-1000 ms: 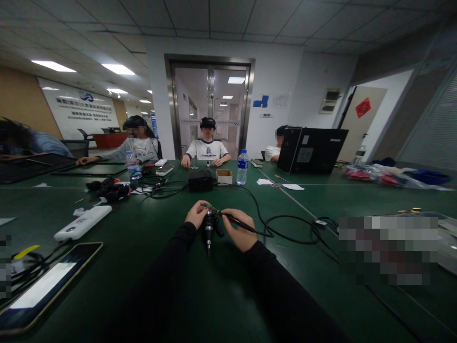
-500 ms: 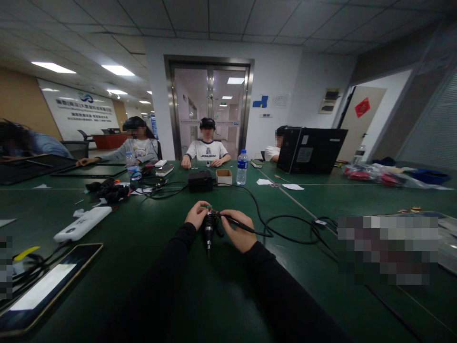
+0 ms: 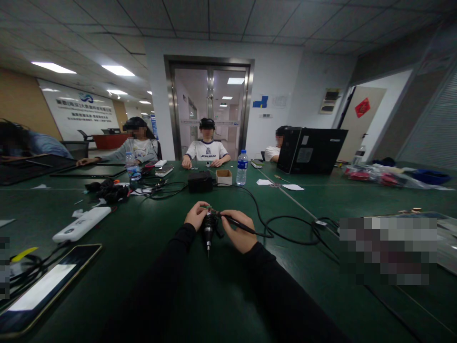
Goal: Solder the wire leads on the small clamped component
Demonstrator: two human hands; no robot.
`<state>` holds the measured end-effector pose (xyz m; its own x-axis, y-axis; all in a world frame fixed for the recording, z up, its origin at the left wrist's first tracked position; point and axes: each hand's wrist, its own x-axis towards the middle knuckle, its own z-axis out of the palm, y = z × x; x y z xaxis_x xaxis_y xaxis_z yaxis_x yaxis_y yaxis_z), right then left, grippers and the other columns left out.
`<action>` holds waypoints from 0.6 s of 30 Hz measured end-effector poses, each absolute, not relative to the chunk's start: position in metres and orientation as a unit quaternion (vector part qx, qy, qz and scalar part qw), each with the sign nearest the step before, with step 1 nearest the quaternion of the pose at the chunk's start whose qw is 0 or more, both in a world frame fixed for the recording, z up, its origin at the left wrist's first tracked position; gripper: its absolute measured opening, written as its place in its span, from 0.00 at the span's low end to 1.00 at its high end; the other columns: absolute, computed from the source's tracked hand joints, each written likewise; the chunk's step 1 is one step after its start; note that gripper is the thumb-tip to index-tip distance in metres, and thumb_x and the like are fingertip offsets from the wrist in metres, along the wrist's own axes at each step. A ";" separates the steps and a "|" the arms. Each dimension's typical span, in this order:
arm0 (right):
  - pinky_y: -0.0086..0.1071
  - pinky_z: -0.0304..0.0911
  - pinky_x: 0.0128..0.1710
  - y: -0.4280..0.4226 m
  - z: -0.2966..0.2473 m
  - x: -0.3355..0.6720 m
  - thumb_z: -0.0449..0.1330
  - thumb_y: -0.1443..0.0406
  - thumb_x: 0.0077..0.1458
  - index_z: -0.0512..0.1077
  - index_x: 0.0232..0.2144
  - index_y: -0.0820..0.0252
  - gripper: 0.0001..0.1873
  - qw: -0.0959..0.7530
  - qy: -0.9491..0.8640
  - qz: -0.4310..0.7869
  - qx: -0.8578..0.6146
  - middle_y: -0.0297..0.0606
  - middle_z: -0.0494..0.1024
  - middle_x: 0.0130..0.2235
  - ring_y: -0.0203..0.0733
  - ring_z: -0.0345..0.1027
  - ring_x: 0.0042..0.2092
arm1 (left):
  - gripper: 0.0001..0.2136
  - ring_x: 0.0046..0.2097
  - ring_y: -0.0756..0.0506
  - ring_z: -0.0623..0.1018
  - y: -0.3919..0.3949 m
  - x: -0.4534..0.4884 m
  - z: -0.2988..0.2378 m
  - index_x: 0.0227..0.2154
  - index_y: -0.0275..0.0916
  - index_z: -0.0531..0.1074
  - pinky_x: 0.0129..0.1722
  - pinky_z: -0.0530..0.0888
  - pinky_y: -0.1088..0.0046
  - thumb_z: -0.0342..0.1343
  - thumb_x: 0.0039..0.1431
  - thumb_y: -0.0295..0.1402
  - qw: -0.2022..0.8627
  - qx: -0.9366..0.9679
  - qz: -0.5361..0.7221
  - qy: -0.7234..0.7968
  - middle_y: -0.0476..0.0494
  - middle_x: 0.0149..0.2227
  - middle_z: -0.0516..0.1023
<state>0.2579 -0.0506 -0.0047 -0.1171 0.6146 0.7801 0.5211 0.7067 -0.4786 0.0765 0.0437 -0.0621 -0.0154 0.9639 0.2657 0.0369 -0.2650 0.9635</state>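
Note:
My left hand (image 3: 195, 215) pinches a small green part (image 3: 207, 208) over a dark cylindrical plug (image 3: 208, 231) whose metal pin points toward me. My right hand (image 3: 240, 229) is closed round a black pen-shaped corded tool (image 3: 235, 222), its tip at the small part. The tool's black cable (image 3: 285, 228) trails off to the right over the green table (image 3: 150, 247). Both of my sleeves are black.
A phone (image 3: 43, 286) and a white power strip (image 3: 82, 223) lie at the left. A black box (image 3: 200, 181), a small carton (image 3: 224, 176) and a water bottle (image 3: 242, 167) stand ahead. An open laptop (image 3: 310, 150) is at the right. Three people sit at the far side.

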 end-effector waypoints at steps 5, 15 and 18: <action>0.35 0.68 0.41 -0.051 -0.003 0.259 0.56 0.67 0.54 0.75 0.33 0.55 0.08 0.545 -0.742 0.038 -0.389 0.37 0.80 0.34 0.41 0.73 0.36 | 0.11 0.37 0.45 0.78 0.044 0.076 -0.062 0.35 0.40 0.70 0.45 0.70 0.67 0.58 0.47 0.32 0.419 0.561 0.557 0.447 0.47 0.31 0.79; 0.35 0.68 0.42 -0.050 -0.003 0.258 0.56 0.68 0.54 0.75 0.33 0.55 0.08 0.537 -0.745 0.041 -0.392 0.37 0.80 0.34 0.41 0.73 0.37 | 0.10 0.37 0.46 0.78 0.041 0.077 -0.059 0.35 0.40 0.70 0.44 0.71 0.67 0.57 0.47 0.29 0.418 0.564 0.562 0.438 0.48 0.30 0.79; 0.35 0.68 0.41 -0.050 -0.004 0.258 0.56 0.67 0.54 0.75 0.32 0.55 0.08 0.546 -0.741 0.043 -0.389 0.37 0.80 0.34 0.41 0.73 0.36 | 0.10 0.36 0.46 0.78 0.040 0.078 -0.058 0.34 0.40 0.70 0.44 0.71 0.68 0.56 0.46 0.28 0.417 0.561 0.564 0.441 0.48 0.30 0.79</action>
<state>0.2582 -0.0498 -0.0038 -0.1015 0.6237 0.7750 0.5303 0.6931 -0.4883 0.0780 0.0403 -0.0581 -0.0239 0.9641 0.2646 0.0240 -0.2640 0.9642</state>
